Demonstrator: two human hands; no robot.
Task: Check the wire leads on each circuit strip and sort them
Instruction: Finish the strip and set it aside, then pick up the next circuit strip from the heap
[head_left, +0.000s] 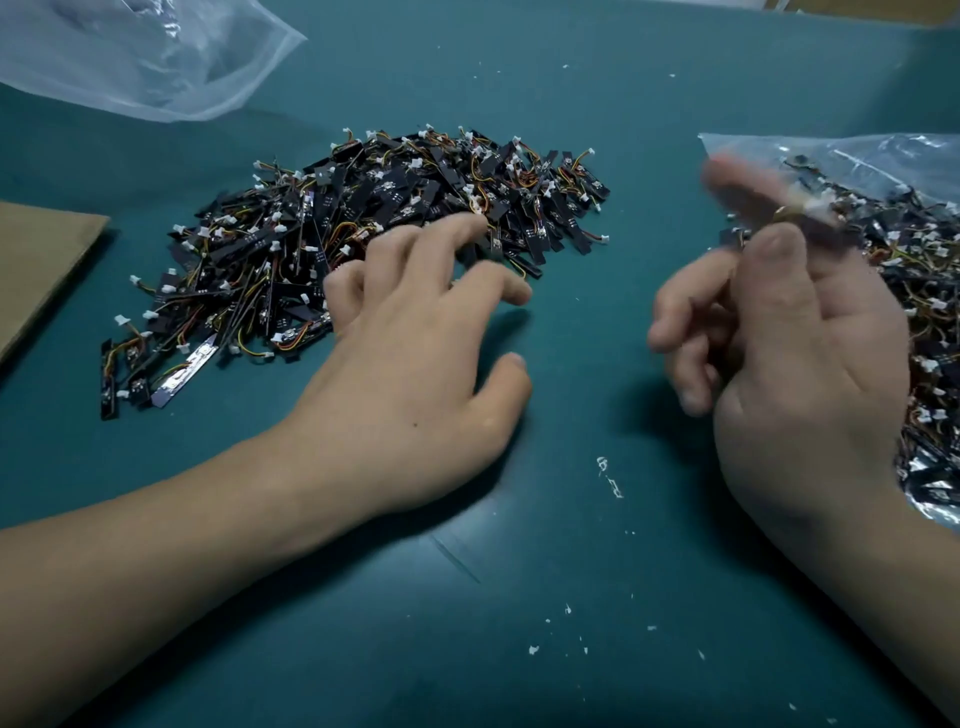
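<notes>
My left hand (415, 332) lies relaxed, fingers spread, its tips touching the loose heap of thin black circuit strips (363, 223) with coloured leads and white plugs on the teal worktop (519, 597). My right hand (789, 353) seems to pinch one motion-blurred strip (810, 215) beside the clear plastic bag (883, 156) holding more. They look featherlight and stiff but snappable, so I'd grip the board edges and never tug the leads.

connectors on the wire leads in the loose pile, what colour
White; the connectors on the loose pile show best in the head view.
</notes>
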